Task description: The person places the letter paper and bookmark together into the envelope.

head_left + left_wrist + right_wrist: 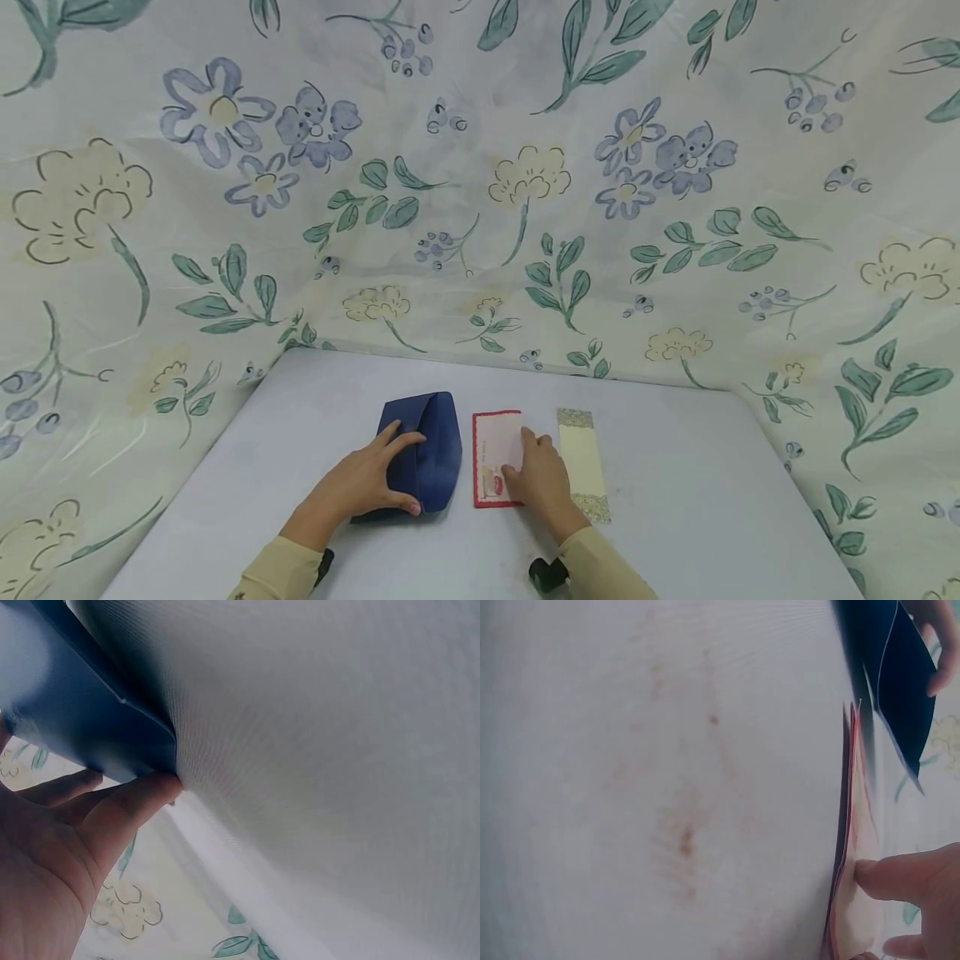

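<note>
A dark blue envelope (pixel 438 450) with its flap folded over lies left of the middle of the white table. My left hand (pixel 371 475) holds it, thumb at the near edge and fingers spread over the flap. In the left wrist view the thumb touches a corner of the blue envelope (pixel 97 712). To its right lies a pinkish-white card (pixel 495 437) with a red border and a small printed picture. My right hand (pixel 543 479) grips that card by its right side. The right wrist view shows the thumb on the card's face (pixel 859 832); the other fingertips are mostly hidden.
A cream strip (pixel 581 458) with glittery gold ends lies on the table right of the card, partly behind the right hand. The white table (pixel 675 500) has faint brown stains near the front. Flower-printed sheeting (pixel 480 208) stands behind and at both sides.
</note>
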A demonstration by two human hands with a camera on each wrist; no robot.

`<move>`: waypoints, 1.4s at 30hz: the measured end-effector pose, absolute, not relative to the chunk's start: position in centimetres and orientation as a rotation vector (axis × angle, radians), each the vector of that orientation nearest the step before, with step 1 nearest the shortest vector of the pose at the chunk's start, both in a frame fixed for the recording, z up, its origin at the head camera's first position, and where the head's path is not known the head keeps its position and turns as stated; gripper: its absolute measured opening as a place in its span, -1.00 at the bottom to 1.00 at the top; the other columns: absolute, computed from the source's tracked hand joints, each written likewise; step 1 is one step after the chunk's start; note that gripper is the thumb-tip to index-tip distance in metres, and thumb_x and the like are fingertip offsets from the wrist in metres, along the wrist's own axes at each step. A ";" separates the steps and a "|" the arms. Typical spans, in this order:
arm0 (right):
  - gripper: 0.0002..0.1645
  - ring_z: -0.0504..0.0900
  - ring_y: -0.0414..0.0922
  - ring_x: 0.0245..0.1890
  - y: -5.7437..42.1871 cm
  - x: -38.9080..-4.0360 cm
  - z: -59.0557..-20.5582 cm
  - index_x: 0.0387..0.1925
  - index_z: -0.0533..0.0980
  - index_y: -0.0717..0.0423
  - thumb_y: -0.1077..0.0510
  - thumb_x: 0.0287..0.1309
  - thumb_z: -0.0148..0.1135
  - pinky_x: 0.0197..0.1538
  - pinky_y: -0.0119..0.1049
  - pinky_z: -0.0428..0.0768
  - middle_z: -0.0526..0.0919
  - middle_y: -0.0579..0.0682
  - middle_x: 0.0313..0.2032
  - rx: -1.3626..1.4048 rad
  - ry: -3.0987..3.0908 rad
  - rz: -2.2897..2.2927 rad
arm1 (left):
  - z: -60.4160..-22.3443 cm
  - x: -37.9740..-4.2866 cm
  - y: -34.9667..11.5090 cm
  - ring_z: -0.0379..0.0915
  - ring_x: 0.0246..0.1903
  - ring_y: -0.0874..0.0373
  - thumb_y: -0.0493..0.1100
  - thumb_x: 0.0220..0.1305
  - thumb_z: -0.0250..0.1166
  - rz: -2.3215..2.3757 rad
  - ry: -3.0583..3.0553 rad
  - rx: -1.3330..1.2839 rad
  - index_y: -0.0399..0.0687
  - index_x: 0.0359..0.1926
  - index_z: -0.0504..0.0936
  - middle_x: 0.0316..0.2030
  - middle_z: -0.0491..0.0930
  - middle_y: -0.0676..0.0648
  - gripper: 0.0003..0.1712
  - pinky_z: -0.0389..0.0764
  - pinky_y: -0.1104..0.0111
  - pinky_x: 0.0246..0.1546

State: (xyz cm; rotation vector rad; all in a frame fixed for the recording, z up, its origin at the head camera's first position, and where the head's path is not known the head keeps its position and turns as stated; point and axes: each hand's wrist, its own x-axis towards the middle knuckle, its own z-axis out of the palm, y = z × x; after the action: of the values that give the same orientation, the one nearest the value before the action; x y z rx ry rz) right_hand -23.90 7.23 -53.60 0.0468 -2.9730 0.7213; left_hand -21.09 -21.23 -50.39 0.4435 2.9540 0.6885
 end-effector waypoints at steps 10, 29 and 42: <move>-0.16 0.62 0.09 -0.09 7.0 -23.9 -53.4 0.37 0.41 0.15 0.02 0.10 0.54 0.09 0.03 0.65 0.51 0.27 0.08 -0.007 -3.005 0.844 | -50.2 -21.0 -21.1 0.47 0.12 -0.53 0.46 -0.35 0.60 0.684 2.939 0.418 0.23 0.42 0.38 0.49 0.14 -0.39 0.24 0.51 -0.32 0.04; -0.31 0.55 0.20 0.22 7.3 -24.0 -53.3 0.30 0.47 0.24 0.09 0.20 0.45 0.27 0.12 0.49 0.59 0.24 0.18 0.051 -3.023 0.958 | -49.9 -20.9 -20.9 0.47 0.12 -0.53 0.46 -0.34 0.60 0.686 2.940 0.423 0.22 0.42 0.37 0.49 0.14 -0.39 0.23 0.51 -0.31 0.04; -0.36 0.59 0.18 0.18 7.5 -24.0 -53.5 0.30 0.47 0.30 0.14 0.26 0.41 0.23 0.08 0.54 0.61 0.26 0.12 0.146 -2.964 0.925 | -49.8 -20.9 -21.1 0.49 0.09 -0.52 0.46 -0.34 0.60 0.674 2.944 0.419 0.24 0.42 0.37 0.50 0.13 -0.38 0.23 0.52 -0.31 0.03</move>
State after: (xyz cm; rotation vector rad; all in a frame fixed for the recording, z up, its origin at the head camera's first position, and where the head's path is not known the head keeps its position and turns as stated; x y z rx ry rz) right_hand -24.00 7.51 -53.49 0.1462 -2.9642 0.9248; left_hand -20.87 -21.08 -49.81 0.4191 2.9444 0.6740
